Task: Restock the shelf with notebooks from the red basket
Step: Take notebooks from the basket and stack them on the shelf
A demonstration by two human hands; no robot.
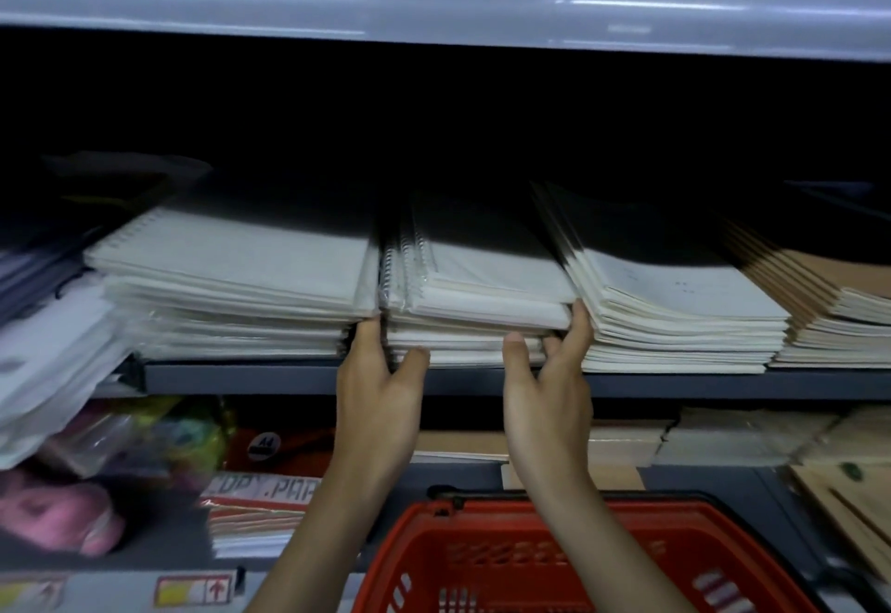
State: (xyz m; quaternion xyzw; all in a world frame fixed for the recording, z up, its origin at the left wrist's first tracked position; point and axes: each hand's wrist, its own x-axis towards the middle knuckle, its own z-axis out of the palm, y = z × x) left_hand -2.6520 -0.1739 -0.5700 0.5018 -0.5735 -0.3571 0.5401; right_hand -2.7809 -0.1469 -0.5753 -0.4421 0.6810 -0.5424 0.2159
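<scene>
Stacks of white spiral notebooks lie on the grey shelf [250, 378]. The middle stack [477, 294] sits between my two hands. My left hand [381, 386] holds its left side, fingers tucked into the gap beside the left stack [231, 284], thumb on the front edge. My right hand [549, 386] grips the right side, fingers reaching up between this stack and the slanted stack [675, 304], thumb against the front. The red basket [554, 559] stands below, under my forearms; its inside looks bare where visible.
Brown-covered notebooks [829, 304] fill the shelf's right end. Loose plastic-wrapped white items [53, 347] lean at the left. The lower shelf holds copy paper packs [260, 511], colourful packets [144, 439] and brown pads [848, 492]. A grey upper shelf [434, 0] overhangs.
</scene>
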